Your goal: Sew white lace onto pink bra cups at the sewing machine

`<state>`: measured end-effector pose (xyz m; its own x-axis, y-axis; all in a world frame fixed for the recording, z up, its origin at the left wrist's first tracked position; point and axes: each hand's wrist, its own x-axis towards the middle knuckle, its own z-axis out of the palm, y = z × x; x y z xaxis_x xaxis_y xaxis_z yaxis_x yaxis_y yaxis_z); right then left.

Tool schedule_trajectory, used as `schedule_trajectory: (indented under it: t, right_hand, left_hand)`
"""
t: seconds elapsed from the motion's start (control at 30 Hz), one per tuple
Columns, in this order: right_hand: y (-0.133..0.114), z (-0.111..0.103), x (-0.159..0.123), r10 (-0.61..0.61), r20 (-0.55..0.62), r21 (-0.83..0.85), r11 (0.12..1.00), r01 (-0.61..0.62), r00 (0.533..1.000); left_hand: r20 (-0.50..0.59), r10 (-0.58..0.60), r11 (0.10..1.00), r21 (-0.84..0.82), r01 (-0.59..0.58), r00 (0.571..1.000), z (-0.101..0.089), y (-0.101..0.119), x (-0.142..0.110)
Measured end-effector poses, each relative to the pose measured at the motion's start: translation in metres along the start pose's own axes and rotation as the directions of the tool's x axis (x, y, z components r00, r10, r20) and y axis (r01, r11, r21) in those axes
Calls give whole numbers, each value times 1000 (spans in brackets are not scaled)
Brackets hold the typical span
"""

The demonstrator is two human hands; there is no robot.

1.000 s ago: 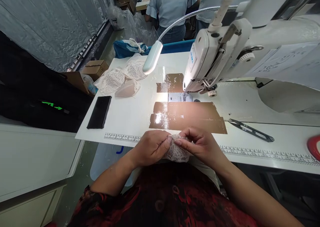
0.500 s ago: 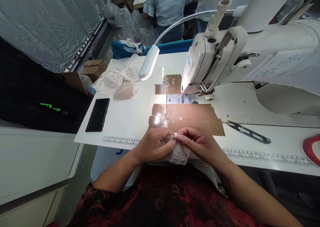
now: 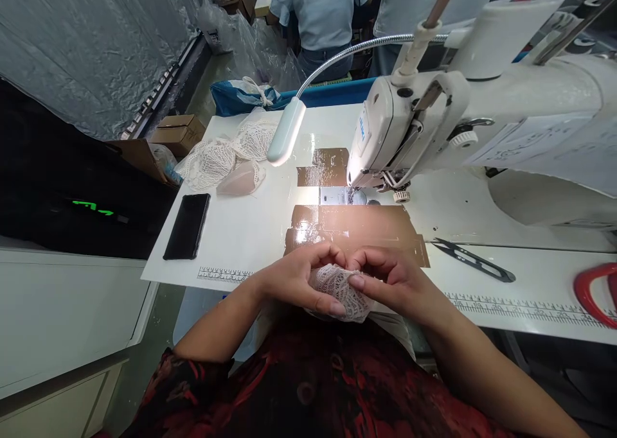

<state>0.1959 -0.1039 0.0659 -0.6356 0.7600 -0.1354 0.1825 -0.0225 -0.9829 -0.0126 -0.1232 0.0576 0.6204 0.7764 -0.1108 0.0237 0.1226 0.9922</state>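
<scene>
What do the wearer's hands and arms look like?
Left hand and right hand ungloved; no watch or bracelet visible. Left sleeve black with red blotches, ending near the elbow, forearm bare. Right sleeve's end: can't make out.

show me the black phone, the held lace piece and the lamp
black phone (image 3: 187, 227): head view, middle of its dark upper side
held lace piece (image 3: 346, 295): head view, its exposed openwork
lamp (image 3: 286, 133): head view, its pale casing

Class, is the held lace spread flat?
Not flat: the lace bulges in a rounded shape between the left hand and the right hand.
</scene>
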Motion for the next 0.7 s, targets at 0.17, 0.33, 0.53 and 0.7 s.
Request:
schedule_trajectory:
  t: [0.17, 0.33, 0.53, 0.7]
  right_hand:
    - [4, -5, 2, 29, -19, -13, 999, -29, 999]
    - [5, -8, 4, 56, -23, -44, 997, -57, 998]
    - [2, -9, 6, 60, 9, -58, 997, -60, 998]
    - [4, -9, 9, 64, 7, -44, 997, -64, 998]
  left_hand:
    - [-59, -72, 995, -72, 68, 996, 4, -5, 3]
    - [-153, -5, 998, -59, -4, 988, 3, -4, 5]
    - [-185, -7, 1000, 19, 10, 983, -1, 0, 7]
    - [-179, 65, 982, 186, -31, 982, -1, 3, 6]
